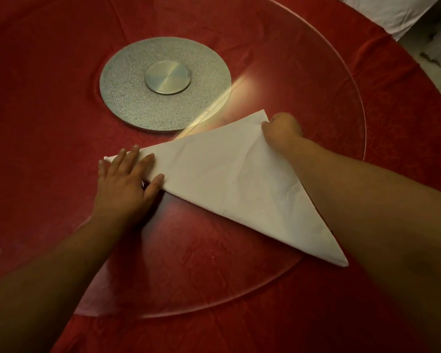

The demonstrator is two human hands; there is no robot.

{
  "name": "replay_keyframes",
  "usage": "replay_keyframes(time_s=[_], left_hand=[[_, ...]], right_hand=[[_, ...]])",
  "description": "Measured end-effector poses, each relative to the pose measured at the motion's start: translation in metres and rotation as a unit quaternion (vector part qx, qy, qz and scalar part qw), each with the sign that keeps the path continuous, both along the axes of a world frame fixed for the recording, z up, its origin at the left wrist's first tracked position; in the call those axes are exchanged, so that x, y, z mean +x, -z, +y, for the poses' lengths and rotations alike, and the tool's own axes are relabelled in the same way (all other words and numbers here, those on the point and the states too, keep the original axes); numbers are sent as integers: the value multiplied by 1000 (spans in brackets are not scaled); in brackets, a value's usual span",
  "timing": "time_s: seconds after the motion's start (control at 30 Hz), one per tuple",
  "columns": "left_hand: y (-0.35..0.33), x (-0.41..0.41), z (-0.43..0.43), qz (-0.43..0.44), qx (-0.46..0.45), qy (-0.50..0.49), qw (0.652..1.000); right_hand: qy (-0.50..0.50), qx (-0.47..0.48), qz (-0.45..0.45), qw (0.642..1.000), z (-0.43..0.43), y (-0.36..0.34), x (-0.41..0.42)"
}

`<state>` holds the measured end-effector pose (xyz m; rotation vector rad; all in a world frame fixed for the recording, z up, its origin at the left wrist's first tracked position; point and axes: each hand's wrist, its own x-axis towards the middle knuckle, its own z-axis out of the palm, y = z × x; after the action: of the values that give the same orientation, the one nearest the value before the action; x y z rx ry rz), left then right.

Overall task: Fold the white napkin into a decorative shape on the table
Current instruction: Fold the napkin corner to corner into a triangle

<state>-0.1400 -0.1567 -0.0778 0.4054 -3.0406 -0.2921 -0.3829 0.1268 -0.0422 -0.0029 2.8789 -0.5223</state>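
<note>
The white napkin (229, 179) lies folded into a flat triangle on the glass turntable, with corners at the left, the top and the bottom right. My left hand (127, 182) rests flat on the napkin's left corner, fingers spread. My right hand (281, 129) is closed around the napkin's top corner, pinching the cloth; its fingertips are hidden under the fabric.
A round clear glass turntable (351, 103) covers the red tablecloth (36, 85). Its silver speckled base (166, 82) with a metal hub sits behind the napkin. White cloth-covered furniture (397, 14) stands past the table's far right edge.
</note>
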Motion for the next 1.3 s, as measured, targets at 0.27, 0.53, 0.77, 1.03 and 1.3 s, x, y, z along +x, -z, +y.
replay_keyframes(time_s=[0.27, 0.53, 0.77, 1.03, 1.3], left_hand=[[4, 2, 0, 15, 19, -28, 999], [-3, -14, -22, 83, 58, -170, 980], [-18, -22, -55, 5, 83, -166, 983], [-32, -1, -60, 7, 173, -243, 954], [-39, 24, -67, 62, 350, -327, 876]], right_hand=[[45, 46, 29, 997, 3, 3, 2], [64, 48, 40, 996, -2, 7, 8], [53, 65, 66, 994, 7, 8, 28], [-30, 108, 165, 980, 42, 17, 85], [-112, 109, 182, 971, 47, 17, 135]])
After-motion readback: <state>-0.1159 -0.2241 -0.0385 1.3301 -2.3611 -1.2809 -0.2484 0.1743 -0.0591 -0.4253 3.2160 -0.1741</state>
